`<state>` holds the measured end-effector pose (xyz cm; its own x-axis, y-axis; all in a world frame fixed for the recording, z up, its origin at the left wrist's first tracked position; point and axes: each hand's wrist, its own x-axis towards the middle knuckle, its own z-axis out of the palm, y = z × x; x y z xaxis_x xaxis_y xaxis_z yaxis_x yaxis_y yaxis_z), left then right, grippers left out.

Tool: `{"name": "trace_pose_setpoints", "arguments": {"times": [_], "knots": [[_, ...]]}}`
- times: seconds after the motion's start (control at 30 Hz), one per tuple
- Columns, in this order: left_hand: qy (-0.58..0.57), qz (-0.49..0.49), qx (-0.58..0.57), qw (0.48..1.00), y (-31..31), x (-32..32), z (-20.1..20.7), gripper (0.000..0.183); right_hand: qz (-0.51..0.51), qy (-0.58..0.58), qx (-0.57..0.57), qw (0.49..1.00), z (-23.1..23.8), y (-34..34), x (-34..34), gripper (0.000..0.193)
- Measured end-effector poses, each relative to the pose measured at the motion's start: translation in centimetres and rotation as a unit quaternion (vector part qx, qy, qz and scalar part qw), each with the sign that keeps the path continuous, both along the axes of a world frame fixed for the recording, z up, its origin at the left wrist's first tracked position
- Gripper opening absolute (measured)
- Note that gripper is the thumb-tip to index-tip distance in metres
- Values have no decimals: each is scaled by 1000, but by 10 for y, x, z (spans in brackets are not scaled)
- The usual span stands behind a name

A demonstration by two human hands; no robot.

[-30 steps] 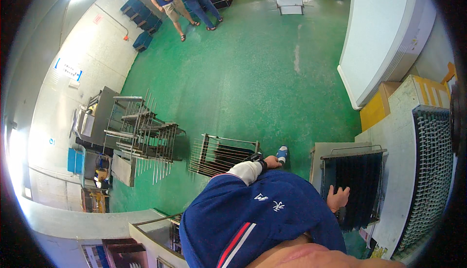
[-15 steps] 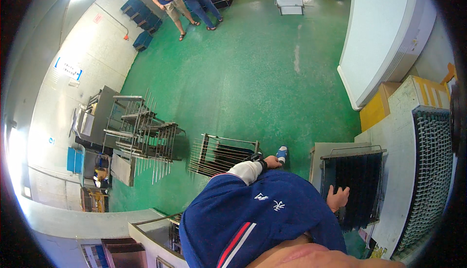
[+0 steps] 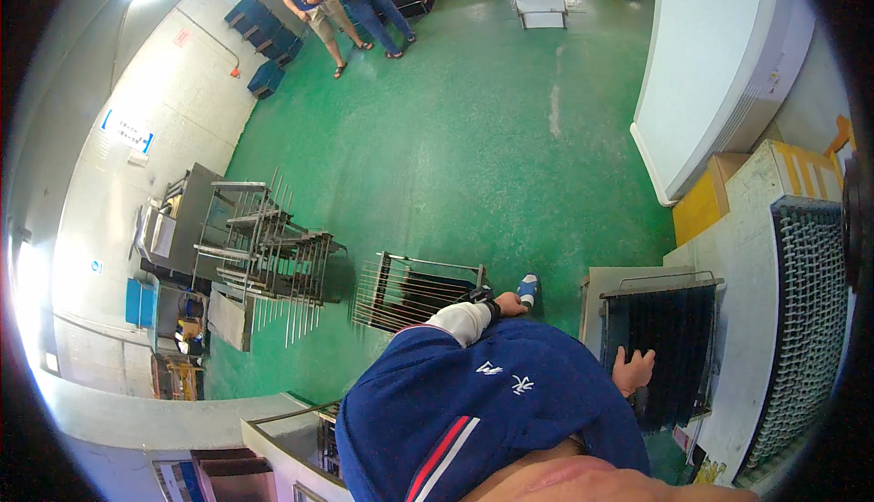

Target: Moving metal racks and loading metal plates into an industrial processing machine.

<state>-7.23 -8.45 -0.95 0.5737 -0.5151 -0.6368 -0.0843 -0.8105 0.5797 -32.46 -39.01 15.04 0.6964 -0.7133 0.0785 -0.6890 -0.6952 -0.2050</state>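
My left hand hangs in front of me, a dark band at its wrist, with fingers curled together. Whatever they hold, if anything, is too small to make out. Just left of it a metal rack with long thin rods stands on the floor, a dark panel inside. To the right, my right hand has its fingers spread at the edge of dark hanging strips on a metal-framed rack. Whether the fingertips touch the strips, I cannot tell.
Stacked rod racks stand at left beside a grey panel. A white cabinet and a yellow box line the right side, near a chain-like mesh. Two people stand far off by blue crates.
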Motion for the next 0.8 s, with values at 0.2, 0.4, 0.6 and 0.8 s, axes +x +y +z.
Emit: {"name": "trace_pose_setpoints", "arguments": {"times": [0.2,0.4,0.6,0.8], "knots": [[41,10,5,999,1,0,3,45,14,6,-1,1000,3,0,0,39],[14,-4,6,1000,3,-1,9,45,9,11,13,1000,11,2,2,41],[15,-5,20,1000,2,0,10,46,-7,41,52,998,21,2,5,42],[38,2,24,999,1,0,14,45,-8,47,66,997,20,1,4,40]]}}
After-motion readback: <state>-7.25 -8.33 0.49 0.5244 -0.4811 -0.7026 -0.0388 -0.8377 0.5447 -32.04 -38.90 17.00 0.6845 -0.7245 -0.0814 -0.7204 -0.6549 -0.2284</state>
